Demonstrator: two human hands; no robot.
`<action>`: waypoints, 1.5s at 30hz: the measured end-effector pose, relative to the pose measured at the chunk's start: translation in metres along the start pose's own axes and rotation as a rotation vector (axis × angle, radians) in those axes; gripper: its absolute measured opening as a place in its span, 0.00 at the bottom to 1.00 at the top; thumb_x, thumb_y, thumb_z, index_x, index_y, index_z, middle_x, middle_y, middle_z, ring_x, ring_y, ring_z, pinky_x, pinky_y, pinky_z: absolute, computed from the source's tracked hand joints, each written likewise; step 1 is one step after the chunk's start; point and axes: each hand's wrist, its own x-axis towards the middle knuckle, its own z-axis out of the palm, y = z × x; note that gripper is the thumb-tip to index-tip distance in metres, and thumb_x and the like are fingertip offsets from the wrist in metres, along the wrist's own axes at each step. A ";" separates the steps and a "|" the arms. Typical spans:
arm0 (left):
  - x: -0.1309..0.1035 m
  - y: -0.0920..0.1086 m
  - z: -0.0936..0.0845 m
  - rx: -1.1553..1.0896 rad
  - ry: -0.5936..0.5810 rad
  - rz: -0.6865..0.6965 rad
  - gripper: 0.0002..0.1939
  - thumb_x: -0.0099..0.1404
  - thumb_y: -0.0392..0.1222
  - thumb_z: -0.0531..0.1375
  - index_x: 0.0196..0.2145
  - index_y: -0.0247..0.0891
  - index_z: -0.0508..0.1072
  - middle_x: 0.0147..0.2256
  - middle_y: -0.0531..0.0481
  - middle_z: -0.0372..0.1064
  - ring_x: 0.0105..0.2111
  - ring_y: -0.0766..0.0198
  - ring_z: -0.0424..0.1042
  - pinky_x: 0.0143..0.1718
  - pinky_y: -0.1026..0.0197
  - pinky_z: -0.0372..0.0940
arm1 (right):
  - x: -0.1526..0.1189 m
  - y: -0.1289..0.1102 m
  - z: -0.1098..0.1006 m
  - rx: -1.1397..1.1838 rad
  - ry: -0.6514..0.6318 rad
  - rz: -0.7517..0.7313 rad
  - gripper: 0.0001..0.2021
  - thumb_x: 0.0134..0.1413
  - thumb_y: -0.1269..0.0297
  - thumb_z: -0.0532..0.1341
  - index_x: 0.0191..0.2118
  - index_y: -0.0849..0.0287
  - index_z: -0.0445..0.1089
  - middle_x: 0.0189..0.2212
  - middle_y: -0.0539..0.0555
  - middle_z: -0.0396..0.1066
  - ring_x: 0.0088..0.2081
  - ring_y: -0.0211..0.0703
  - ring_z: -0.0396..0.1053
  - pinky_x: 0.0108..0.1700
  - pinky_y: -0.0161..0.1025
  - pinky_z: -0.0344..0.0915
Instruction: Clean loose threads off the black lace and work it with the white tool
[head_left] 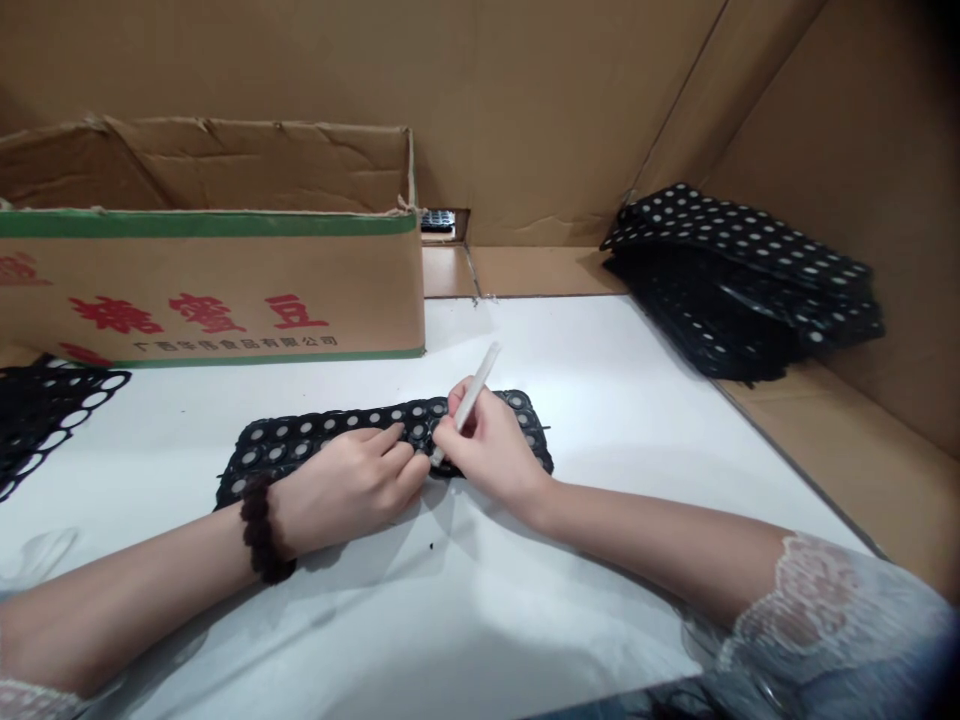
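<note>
A black sheet [306, 428] set with rows of pale round discs lies flat on the white table. My left hand [360, 475] rests on its near edge with curled fingers, holding it down; the thumb is hidden. A dark brown scrunchie [264, 530] circles my left wrist. My right hand [491, 445] is closed around a slim whitish pen-like tool [478, 385], tilted with its upper end pointing away to the right. The tool's lower tip meets the sheet beside my left fingers. What exactly the tip touches is too small to tell.
An open cardboard box [360, 275] with red lettering stands at the back left. Black netting of rings [45, 415] lies at the left edge. A pile of black dotted sheets [739, 270] leans at the back right. Cardboard walls [540, 110] enclose the white table [585, 360].
</note>
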 end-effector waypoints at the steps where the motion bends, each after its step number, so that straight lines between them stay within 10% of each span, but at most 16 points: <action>1: 0.000 0.001 0.001 0.002 -0.003 -0.003 0.11 0.61 0.33 0.49 0.20 0.35 0.60 0.18 0.52 0.57 0.21 0.66 0.59 0.23 0.63 0.57 | 0.000 -0.001 0.000 -0.026 -0.008 -0.021 0.04 0.44 0.67 0.52 0.28 0.56 0.52 0.19 0.44 0.54 0.21 0.32 0.53 0.24 0.32 0.53; 7: -0.002 0.004 0.005 -0.028 0.027 -0.157 0.12 0.60 0.34 0.48 0.20 0.36 0.59 0.18 0.53 0.57 0.20 0.67 0.60 0.21 0.64 0.57 | -0.001 -0.005 -0.002 -0.103 -0.069 -0.110 0.04 0.44 0.69 0.52 0.26 0.57 0.53 0.19 0.44 0.54 0.21 0.32 0.53 0.24 0.32 0.51; 15: -0.002 -0.005 -0.002 -0.057 -0.112 -0.103 0.12 0.63 0.44 0.49 0.24 0.37 0.58 0.20 0.53 0.59 0.21 0.66 0.62 0.22 0.63 0.55 | 0.005 0.003 -0.016 0.268 0.046 0.181 0.07 0.45 0.64 0.52 0.31 0.55 0.51 0.18 0.43 0.55 0.19 0.35 0.61 0.18 0.32 0.60; 25: 0.021 0.013 -0.010 0.093 -0.097 -0.005 0.07 0.57 0.29 0.50 0.24 0.37 0.58 0.20 0.53 0.59 0.19 0.65 0.60 0.21 0.61 0.53 | 0.001 0.013 -0.011 -0.008 0.110 0.044 0.09 0.42 0.70 0.51 0.32 0.55 0.50 0.20 0.43 0.53 0.20 0.32 0.55 0.22 0.32 0.55; 45: 0.014 0.016 0.015 -0.170 0.048 -0.278 0.08 0.57 0.34 0.49 0.20 0.37 0.58 0.15 0.57 0.58 0.15 0.70 0.57 0.19 0.64 0.50 | 0.001 0.004 -0.017 -0.289 -0.060 -0.108 0.08 0.44 0.70 0.49 0.34 0.57 0.50 0.22 0.46 0.56 0.23 0.35 0.57 0.26 0.35 0.54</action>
